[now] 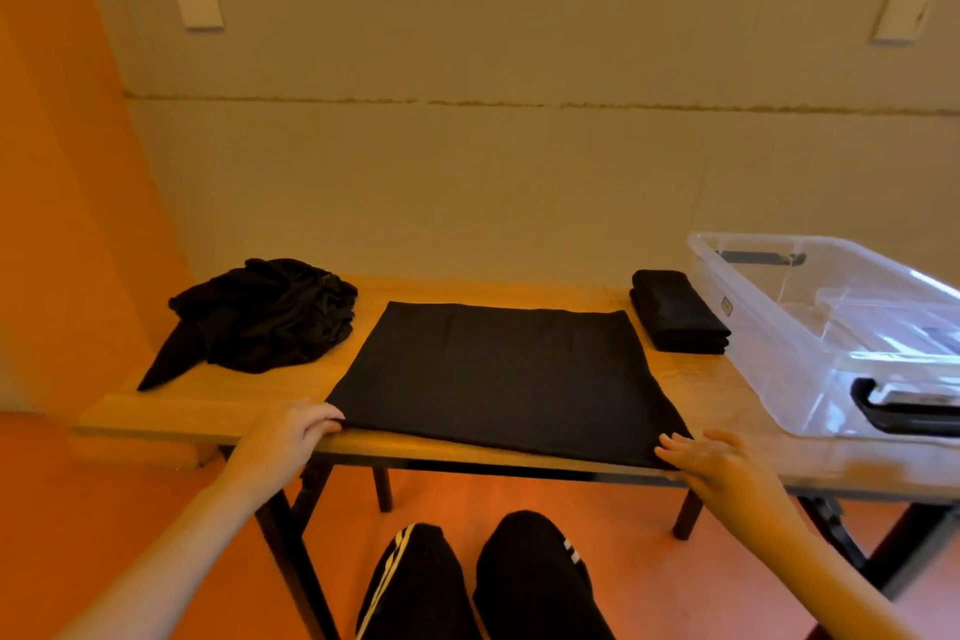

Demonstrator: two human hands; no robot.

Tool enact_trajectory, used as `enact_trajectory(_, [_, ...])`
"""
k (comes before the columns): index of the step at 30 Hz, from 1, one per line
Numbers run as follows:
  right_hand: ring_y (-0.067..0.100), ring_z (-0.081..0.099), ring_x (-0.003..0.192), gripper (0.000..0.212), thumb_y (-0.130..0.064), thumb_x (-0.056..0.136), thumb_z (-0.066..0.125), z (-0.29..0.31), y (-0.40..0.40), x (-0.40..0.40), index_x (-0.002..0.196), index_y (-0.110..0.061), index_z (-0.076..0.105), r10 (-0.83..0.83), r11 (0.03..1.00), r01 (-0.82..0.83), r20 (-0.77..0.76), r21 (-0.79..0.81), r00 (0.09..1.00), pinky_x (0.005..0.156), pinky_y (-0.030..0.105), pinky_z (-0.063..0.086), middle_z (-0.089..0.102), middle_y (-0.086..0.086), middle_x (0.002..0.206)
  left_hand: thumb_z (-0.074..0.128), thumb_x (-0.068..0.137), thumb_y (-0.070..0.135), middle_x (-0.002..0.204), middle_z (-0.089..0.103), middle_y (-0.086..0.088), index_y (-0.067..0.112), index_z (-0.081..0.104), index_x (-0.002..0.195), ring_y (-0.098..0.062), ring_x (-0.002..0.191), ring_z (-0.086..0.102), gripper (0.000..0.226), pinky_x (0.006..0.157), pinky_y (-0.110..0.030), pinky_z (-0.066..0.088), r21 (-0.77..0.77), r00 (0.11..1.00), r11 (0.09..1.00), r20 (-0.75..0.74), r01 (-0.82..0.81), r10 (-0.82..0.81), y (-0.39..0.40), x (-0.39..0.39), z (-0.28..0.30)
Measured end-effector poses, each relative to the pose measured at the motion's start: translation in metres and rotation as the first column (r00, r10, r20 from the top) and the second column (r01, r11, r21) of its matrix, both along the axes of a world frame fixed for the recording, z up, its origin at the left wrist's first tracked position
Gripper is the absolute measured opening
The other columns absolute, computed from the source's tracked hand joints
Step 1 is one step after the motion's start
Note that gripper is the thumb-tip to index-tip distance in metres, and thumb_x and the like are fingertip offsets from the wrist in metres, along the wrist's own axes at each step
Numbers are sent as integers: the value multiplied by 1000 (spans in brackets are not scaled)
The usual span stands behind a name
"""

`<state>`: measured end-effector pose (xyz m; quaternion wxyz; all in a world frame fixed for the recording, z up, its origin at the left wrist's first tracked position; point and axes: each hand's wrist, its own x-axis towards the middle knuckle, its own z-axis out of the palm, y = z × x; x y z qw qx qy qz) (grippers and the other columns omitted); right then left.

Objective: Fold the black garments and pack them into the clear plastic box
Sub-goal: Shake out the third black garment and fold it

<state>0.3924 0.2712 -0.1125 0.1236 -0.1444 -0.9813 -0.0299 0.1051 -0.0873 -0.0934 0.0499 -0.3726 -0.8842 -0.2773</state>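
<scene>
Both bare forearms reaching forward, left hand [291,431] with fingers curled downward at the fingertips, right hand [722,465] flat, fingers straight and spread, black-trousered knees [483,582] below

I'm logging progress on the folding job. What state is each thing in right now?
Flat garment: spread flat, part-folded, at the table's middle.
Folded stack: neatly folded, beside the box.
Crumpled pile: unfolded heap.
Clear plastic box: lid off, no garments inside.
Left hand: pinching the garment's near corner.
Right hand: fingers straight, touching the other corner.
</scene>
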Motion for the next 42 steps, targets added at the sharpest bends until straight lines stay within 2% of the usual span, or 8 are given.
enact_trajectory(2, [3, 68, 87, 35, -26, 55, 89, 18, -4, 2, 86, -32, 75, -41, 999, 41, 3, -27, 999, 81, 20, 48, 73, -11, 92, 52, 93, 8, 91, 59, 7, 12, 69, 106, -11, 96, 57, 22, 81, -15, 40, -66, 999, 998, -38, 17, -19, 3, -3, 8])
enact_trajectory(4, [19, 62, 104, 22, -16, 84, 66, 34, 3, -2, 105, -23, 71, -96, 972, 78, -74, -223, 993, 88, 25, 44, 69, 0, 107, 53, 92, 4, 97, 66, -1, 7, 69, 106, -17, 99, 61, 21, 86, -21, 42, -42, 996, 999, -86, -5, 1, 7, -9, 20])
enact_trajectory(9, [20, 60, 90, 20, -5, 91, 54, 116, 17, -42, 103, -5, 70, -235, 924, 45, -471, -380, 851, 83, 23, 39, 69, 11, 100, 46, 96, 5, 88, 67, -8, 5, 69, 98, -8, 61, 52, 23, 54, -20, 36, 185, 978, 980, -176, -76, 109, 33, -33, 109])
enact_trajectory(13, [-3, 57, 63, 18, -6, 92, 51, 217, 17, -62, 97, -7, 69, -201, 940, -37, -637, -340, 744, 63, 7, 38, 63, 5, 86, 42, 97, 6, 80, 65, -15, 4, 65, 95, -27, 64, 54, 24, 57, -35, 41, 428, 950, 901, -245, -74, 195, 54, -53, 192])
enact_trajectory(18, [15, 55, 83, 15, -11, 90, 56, 257, 21, -71, 98, -5, 69, -235, 920, -54, -658, -387, 715, 77, 24, 39, 63, 6, 90, 42, 97, 8, 72, 60, -13, 6, 62, 87, -34, 65, 54, 22, 58, -42, 43, 469, 945, 881, -256, -65, 205, 63, -64, 228])
enact_trajectory(22, [18, 57, 84, 14, -13, 88, 60, 257, 21, -66, 95, -4, 69, -253, 900, -74, -651, -430, 716, 76, 25, 39, 63, 5, 86, 45, 96, 8, 69, 58, -14, 10, 59, 79, -35, 67, 55, 23, 61, -44, 45, 467, 948, 881, -243, -71, 205, 55, -68, 226])
enact_trajectory(32, [17, 56, 85, 18, -7, 91, 54, 271, 8, -45, 101, -2, 69, -237, 893, -141, -712, -428, 661, 80, 25, 39, 63, 7, 91, 46, 96, 7, 72, 59, -8, 7, 63, 85, -17, 61, 50, 21, 50, -9, 36, 505, 922, 862, -312, -43, 229, 35, -38, 244])
enact_trajectory(42, [20, 57, 79, 19, -9, 93, 52, 288, 8, -27, 105, -9, 67, -212, 886, -213, -768, -412, 605, 73, 20, 43, 63, 5, 89, 44, 96, 5, 81, 59, -12, -1, 64, 94, -14, 63, 46, 21, 51, -9, 34, 629, 903, 777, -351, 30, 249, 25, -9, 265])
